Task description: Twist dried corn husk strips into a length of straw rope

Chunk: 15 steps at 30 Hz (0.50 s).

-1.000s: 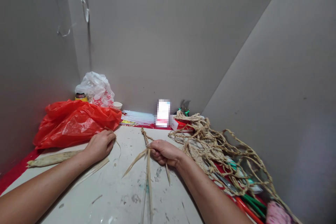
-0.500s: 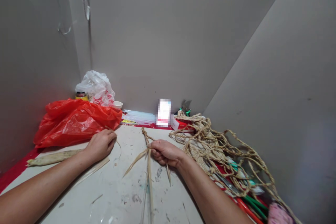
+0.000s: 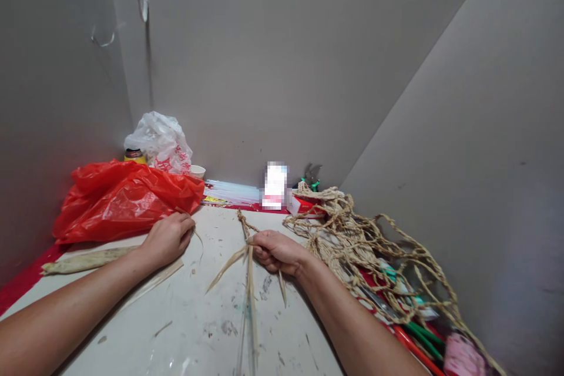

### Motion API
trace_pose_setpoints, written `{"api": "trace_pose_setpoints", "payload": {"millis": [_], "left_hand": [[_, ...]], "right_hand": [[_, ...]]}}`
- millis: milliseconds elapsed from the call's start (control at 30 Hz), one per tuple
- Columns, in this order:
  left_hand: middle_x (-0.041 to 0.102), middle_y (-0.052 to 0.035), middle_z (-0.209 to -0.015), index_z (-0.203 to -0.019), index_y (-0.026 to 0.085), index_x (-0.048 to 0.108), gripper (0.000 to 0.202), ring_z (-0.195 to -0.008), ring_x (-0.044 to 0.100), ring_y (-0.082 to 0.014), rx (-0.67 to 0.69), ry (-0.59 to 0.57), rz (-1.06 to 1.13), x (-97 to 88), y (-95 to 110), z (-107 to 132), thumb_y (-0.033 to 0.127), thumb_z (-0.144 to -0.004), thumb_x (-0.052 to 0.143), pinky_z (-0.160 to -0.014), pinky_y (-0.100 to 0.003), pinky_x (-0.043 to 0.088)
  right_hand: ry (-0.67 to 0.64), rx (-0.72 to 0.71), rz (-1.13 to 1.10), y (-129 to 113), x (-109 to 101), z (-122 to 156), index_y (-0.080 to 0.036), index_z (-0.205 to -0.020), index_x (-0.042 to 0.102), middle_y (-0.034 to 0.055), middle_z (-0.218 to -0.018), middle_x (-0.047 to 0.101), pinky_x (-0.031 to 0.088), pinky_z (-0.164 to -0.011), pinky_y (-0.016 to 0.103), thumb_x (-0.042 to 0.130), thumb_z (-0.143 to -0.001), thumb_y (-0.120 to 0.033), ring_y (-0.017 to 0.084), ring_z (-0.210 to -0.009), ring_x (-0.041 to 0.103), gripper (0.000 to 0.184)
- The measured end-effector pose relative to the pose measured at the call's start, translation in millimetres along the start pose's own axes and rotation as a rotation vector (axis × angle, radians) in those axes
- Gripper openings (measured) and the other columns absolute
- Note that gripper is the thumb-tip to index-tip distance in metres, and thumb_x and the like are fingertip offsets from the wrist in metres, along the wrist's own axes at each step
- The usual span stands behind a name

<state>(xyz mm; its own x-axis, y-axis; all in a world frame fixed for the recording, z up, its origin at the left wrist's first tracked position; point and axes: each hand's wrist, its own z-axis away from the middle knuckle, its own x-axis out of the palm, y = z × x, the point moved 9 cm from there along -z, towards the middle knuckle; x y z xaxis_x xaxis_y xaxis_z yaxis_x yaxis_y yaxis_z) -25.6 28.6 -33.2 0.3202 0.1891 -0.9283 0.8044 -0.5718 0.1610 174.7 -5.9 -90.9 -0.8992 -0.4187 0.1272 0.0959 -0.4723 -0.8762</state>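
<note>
- Right hand [image 3: 277, 251]: clenched on a braided plant-fibre cord [image 3: 242, 222]; the cord's knotted end lies near the desk's [image 3: 198, 317] far edge, with loose strips [image 3: 251, 305] running toward the near edge;
- Left hand [image 3: 170, 239]: curled, just beside the red plastic bag [image 3: 127, 200]; a thin fibre [image 3: 200, 239] shows by its fingertips; whether gripped, I cannot tell;
- Desk's right edge: tangled twisted rope [image 3: 339, 235]; pruning shears [image 3: 312, 175] near the far right corner.

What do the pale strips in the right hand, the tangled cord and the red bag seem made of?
Pale strips: probably dried leaf or husk; matte, flat, with tapering ends. Tangled cord: likely similar plant fibre, since it is straw-coloured, rough and twisted. Red bag: thin plastic film, judging by its glossy highlights and crinkles.
</note>
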Motion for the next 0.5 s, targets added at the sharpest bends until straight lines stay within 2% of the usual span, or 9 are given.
{"api": "trace_pose_setpoints", "payload": {"millis": [500], "left_hand": [[0.062, -0.0067, -0.092, -0.090, 0.022, 0.062, 0.025, -0.090, 0.055, -0.0190, -0.013, -0.014, -0.008, 0.5, 1.0, -1.8, 0.027, -0.087, 0.038, -0.076, -0.029, 0.042]], "right_hand": [[0.013, -0.006, 0.027, 0.7, -1.7, -0.8, -0.018, -0.053, 0.037, -0.0097, -0.040, 0.031, 0.010, -0.029, 0.014, 0.051, -0.076, -0.025, 0.002, -0.032, 0.014, 0.028]]}}
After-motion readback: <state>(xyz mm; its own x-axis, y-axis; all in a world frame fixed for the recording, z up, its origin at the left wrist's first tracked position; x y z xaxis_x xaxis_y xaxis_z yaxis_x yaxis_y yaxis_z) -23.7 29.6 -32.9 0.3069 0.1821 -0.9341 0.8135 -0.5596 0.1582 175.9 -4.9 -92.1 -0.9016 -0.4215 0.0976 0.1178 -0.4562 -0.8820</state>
